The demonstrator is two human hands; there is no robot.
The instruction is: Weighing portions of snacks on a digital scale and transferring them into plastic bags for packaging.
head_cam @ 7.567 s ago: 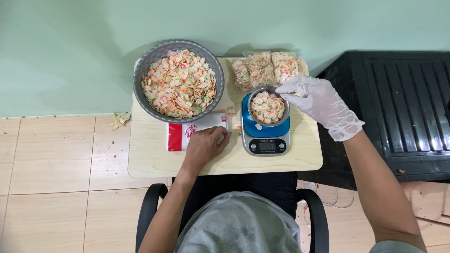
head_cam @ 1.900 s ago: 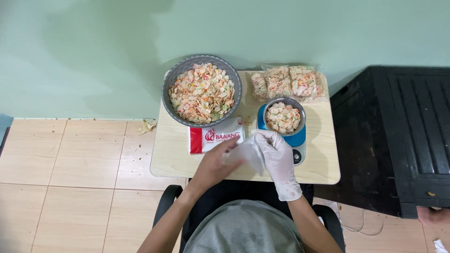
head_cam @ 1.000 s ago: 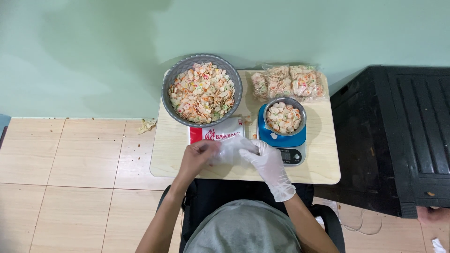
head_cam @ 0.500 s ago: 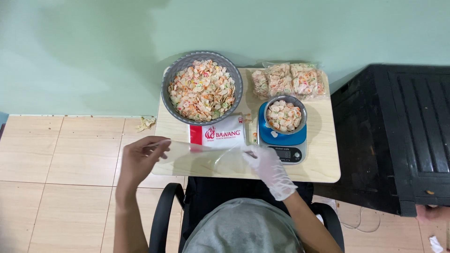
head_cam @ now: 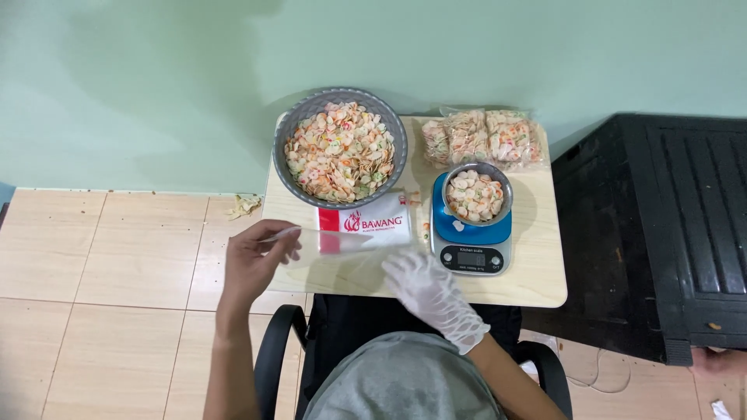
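just below the blue scale [head_cam: 471,233], both hands stretch a clear plastic bag [head_cam: 342,253] over the near edge of the pale wooden desk [head_cam: 529,264]. left hand [head_cam: 261,257], bare, sits to the scale's left, past the desk's left edge, its grip pinched shut on one end of the bag between thumb and fingertips. right hand [head_cam: 424,288], in a thin white glove, lies just under the scale's front, fingers spread and pressing on the bag's other end; whether that grip actually closes on the film i cannot tell. the bag is see-through and nearly flat, spanning the gap between the two hands.

on the scale stands a small metal bowl [head_cam: 476,193] filled with pale, coloured crackers. left of the scale lies a red and white flat packet [head_cam: 366,224], its lower edge showing through the clear bag. beyond that packet, further left of the scale, is a big grey basin [head_cam: 340,148] heaped with the same crackers. behind the scale, by the green wall, lie filled cracker bags [head_cam: 482,136]. right of the scale, off the desk, stands a black cabinet [head_cam: 669,225].
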